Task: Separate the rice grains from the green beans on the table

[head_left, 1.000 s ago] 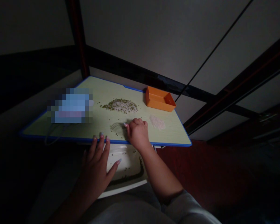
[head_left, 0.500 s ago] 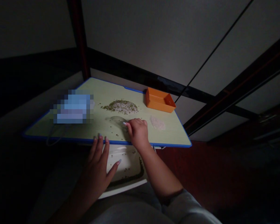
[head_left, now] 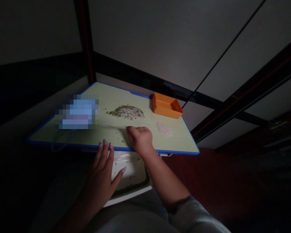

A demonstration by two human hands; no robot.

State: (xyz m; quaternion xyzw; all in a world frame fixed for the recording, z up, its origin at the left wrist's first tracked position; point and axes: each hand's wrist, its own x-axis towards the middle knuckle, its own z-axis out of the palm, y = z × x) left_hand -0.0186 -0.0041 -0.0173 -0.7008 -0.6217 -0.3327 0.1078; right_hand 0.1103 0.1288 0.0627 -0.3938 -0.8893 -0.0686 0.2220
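My right hand [head_left: 142, 139] is closed above the front part of the pale green tabletop [head_left: 186, 144]. From its fingertips a thin, clear strip [head_left: 113, 127] sticks out to the left; it is faint, and I cannot tell its exact kind. Behind the strip lies a mixed heap of green beans and white grains [head_left: 128, 112], with a few loose beans around. A small pile of white grains [head_left: 164, 129] lies to the right of this hand. My left hand [head_left: 103, 170] is open, fingertips at the blue table edge, beside a white tray [head_left: 127, 195] that holds scattered green beans.
An orange box [head_left: 168, 111] stands at the back right corner of the table. A pixelated bluish object [head_left: 79, 111] sits on the left, with a thin cable or loop [head_left: 54, 145] hanging over the front edge. Cabinet panels rise behind the table.
My right hand has shifted slightly left and turned. The clear strip, seen as a curved loop before, now shows as a nearly straight thin line. My left hand keeps its place.
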